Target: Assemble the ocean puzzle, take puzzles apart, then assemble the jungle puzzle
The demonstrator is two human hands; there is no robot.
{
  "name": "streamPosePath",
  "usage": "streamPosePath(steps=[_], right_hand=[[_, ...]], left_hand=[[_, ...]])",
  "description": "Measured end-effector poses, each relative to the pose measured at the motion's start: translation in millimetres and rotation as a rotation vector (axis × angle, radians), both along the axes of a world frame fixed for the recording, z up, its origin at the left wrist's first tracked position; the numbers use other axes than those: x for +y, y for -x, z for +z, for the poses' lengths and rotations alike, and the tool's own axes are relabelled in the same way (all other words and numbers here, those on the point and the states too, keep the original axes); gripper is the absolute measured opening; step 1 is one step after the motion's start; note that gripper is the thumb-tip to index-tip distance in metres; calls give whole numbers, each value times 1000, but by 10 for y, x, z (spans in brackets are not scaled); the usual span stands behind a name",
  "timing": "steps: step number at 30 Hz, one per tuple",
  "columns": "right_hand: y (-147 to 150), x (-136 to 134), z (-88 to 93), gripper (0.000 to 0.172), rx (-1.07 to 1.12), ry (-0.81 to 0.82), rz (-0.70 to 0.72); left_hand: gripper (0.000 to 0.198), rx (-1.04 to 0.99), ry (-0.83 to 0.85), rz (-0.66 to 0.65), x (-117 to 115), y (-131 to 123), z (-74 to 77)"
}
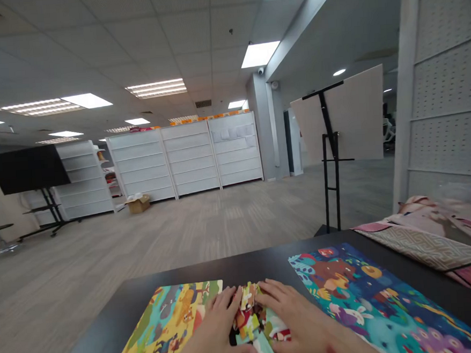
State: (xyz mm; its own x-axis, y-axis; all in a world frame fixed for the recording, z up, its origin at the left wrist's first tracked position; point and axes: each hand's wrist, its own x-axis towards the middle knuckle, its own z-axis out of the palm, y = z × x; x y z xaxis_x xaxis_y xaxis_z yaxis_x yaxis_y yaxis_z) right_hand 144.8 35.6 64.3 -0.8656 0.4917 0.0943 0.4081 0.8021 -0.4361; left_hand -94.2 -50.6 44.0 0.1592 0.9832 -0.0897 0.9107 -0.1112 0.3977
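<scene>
Fingers of the left hand and right hand are lying open and flat, gripping nothing, pressing inward on jigsaw pieces by the near edge of the desk (light, even pressure suits them), between a yellow puzzle board and a blue puzzle board.

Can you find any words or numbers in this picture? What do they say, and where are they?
I can't read any words or numbers here. The papers on the white shelving are too blurred, and the cardboard box is too small to tell. The jigsaw pieces show no readable words.
</scene>
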Motion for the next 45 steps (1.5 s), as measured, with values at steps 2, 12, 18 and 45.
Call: streamPosePath(steps=[2, 12, 18, 45], right_hand=[[-11, 49, -52, 81, 40, 11, -39], [-84, 160, -45, 50, 65, 19, -83], [32, -11, 5, 101, -27, 73, 43], [83, 196, -283, 44, 260, 6, -248]], left_hand=[[109, 19, 16, 30, -13, -115, 21], [132, 29, -17, -32, 37, -208, 12], [120, -5, -83, 13, 101, -274, -158], [120, -203, -71, -56, 70, -150, -23]])
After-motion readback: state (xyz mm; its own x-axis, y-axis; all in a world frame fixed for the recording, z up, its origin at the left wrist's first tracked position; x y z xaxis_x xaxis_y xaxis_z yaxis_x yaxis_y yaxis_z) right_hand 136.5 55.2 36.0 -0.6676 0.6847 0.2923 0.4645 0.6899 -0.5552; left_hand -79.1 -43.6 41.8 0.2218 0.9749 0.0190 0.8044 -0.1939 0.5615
